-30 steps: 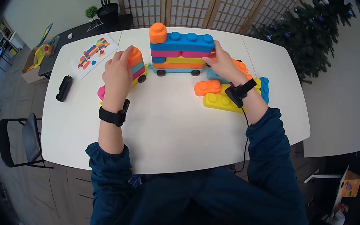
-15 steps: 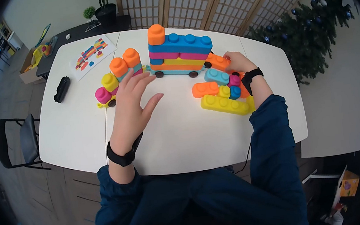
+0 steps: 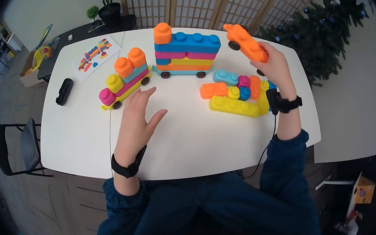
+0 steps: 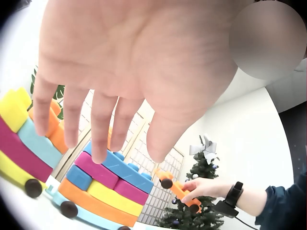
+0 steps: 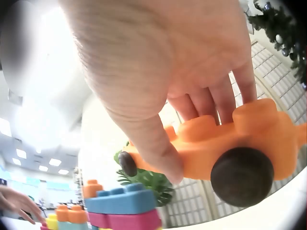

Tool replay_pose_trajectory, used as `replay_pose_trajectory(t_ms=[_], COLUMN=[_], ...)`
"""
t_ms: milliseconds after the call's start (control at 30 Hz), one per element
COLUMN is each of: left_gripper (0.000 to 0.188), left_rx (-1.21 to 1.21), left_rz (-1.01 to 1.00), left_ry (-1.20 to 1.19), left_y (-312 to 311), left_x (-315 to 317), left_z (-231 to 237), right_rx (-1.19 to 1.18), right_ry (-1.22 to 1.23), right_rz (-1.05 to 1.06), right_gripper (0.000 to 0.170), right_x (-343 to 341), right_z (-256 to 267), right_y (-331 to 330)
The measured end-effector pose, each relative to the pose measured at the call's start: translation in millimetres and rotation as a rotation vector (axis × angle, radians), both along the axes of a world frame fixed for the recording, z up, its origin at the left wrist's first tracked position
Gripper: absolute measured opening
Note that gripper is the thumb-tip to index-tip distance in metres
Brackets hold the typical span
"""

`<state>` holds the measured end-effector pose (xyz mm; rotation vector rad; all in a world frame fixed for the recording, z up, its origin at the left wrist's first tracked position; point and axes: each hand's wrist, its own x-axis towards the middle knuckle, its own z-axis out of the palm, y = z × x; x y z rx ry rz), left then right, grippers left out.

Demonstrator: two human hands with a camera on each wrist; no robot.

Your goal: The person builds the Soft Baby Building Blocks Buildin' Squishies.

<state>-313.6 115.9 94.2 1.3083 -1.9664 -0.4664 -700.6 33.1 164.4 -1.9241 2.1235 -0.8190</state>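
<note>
My right hand (image 3: 278, 67) holds an orange wheeled toy car base (image 3: 245, 41) above the back right of the table. In the right wrist view, its thumb presses one side of the base (image 5: 261, 132) and the fingers reach over the other; dark wheels (image 5: 242, 176) show below. My left hand (image 3: 135, 129) hovers palm down, fingers spread and holding nothing, near a yellow-based toy car (image 3: 136, 85) topped with pink, teal, yellow and orange blocks. Beside that car stands a taller stacked car (image 3: 187, 65) on a light blue wheeled base, with an orange block on top.
Loose blocks lie at the right: a long yellow block (image 3: 233, 106), an orange block (image 3: 213, 90), a teal block (image 3: 225, 77) and several others. A printed picture sheet (image 3: 92, 65) and a black case (image 3: 64, 92) lie at the left. A decorated tree (image 3: 320, 36) stands beyond the table.
My right hand has left the stacked car, taken the orange wheeled base from among the blocks and lifted it up. My left hand has let go of the yellow-based car and drawn back towards me.
</note>
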Motion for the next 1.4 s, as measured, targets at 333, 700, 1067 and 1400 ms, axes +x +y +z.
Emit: replay_pose_trajectory(t_ms=[333,700,1067,1400], left_gripper=[0.093,0.065,0.054,0.056], left_rx=[0.083,0.285,0.232,0.229], left_rz=[-0.15,-0.255,-0.202,-0.162], left_ry=[-0.081,-0.151,-0.158,-0.189], left_y=[7.6,17.8,12.9,14.6], left_x=[0.5,-19.9,-23.8,-23.6], left_z=[-2.9,-19.4,-33.2,-35.3], right_rx=[-0.101,0.022,0.037,-0.096], right_ry=[0.239,0.152,0.105,-0.256], right_rz=[0.518,0.643,0.633,0.228], right_gripper=[0.051,0.045,0.048,0.035], right_x=[90.7,115.1,113.5,35.5], right_z=[-35.2,-109.2,-113.6,-88.4], right_y=[92.2,107.6,104.9,106.5])
